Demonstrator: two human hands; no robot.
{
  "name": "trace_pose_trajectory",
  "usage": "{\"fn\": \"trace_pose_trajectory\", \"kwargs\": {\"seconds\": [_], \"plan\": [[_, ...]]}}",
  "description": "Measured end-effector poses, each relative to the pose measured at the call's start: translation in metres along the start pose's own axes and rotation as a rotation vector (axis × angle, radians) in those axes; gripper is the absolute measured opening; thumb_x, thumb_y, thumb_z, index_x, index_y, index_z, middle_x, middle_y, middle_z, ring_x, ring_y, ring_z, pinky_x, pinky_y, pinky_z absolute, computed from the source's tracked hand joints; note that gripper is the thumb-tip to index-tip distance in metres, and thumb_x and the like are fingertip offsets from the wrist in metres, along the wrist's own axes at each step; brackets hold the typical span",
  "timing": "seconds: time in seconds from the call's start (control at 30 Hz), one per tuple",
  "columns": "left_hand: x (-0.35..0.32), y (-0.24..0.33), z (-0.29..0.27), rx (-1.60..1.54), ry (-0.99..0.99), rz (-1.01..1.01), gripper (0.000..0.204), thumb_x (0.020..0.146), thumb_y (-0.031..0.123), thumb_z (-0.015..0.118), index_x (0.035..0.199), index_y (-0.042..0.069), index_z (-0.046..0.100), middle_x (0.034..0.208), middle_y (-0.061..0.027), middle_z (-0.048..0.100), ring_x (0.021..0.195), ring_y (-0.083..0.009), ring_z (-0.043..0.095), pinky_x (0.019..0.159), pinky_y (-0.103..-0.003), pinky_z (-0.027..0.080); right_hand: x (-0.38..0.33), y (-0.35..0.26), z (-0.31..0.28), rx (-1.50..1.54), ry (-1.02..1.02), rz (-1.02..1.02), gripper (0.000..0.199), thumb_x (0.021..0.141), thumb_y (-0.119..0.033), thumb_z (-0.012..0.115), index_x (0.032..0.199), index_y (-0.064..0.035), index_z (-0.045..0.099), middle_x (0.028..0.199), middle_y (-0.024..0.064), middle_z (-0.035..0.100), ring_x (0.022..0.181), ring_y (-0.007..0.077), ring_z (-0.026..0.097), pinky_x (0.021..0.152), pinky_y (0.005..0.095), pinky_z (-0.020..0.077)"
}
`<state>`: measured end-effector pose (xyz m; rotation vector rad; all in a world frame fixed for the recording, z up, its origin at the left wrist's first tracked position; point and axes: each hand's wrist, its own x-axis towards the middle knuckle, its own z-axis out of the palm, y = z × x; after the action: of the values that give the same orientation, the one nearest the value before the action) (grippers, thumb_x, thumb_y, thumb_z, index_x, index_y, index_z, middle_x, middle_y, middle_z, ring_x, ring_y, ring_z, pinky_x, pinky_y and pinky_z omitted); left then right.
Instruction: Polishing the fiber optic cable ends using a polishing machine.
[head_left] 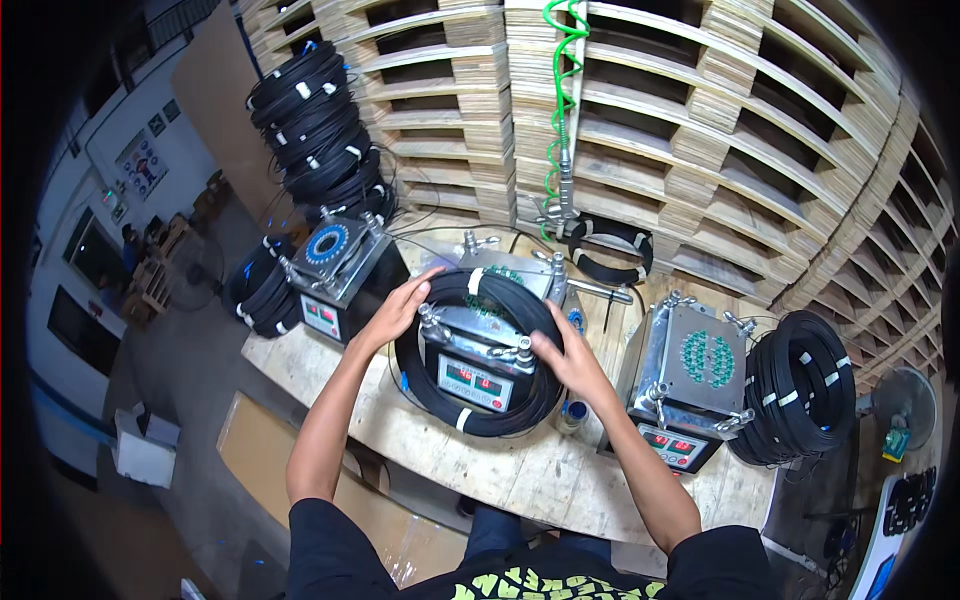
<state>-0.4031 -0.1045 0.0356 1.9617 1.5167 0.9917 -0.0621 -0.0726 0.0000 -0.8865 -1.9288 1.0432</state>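
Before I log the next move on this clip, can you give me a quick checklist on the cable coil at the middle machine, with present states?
1. Left hand on the black cable coil: ok, it rests on the upper left rim.
2. Right hand on the coil: ok, on the right rim.
3. Coil placed around the middle metal box: ok, it rings the box.
4. White ties on the coil in place: ok, two show.
5. Box display lit: ok, red digits glow.
6. Coil seated flat on the wooden table: cannot tell.
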Motion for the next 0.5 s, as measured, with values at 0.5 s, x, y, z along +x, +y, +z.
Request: {"fn": "trace_pose_trajectory", "kwargs": {"seconds": [0.5], "plan": [[0.022,-0.014,-0.010,-0.050,-0.142,0.222,0.044,0.108,0.029,0.037,0.142,0.003,0.047,0.124,-0.0244,0.061,0.116,-0.0360,0.058,0.101,-0.038,0.042,-0.019,-0.027,-0.001,0.108,0.006,0.173,0.094,0.076,-0.013,0.082,0.153,-0.0040,0.030,0.150,0.0167,0.043,0.137,0.0241,0.042,0.116,0.0335,0.0286]]}}
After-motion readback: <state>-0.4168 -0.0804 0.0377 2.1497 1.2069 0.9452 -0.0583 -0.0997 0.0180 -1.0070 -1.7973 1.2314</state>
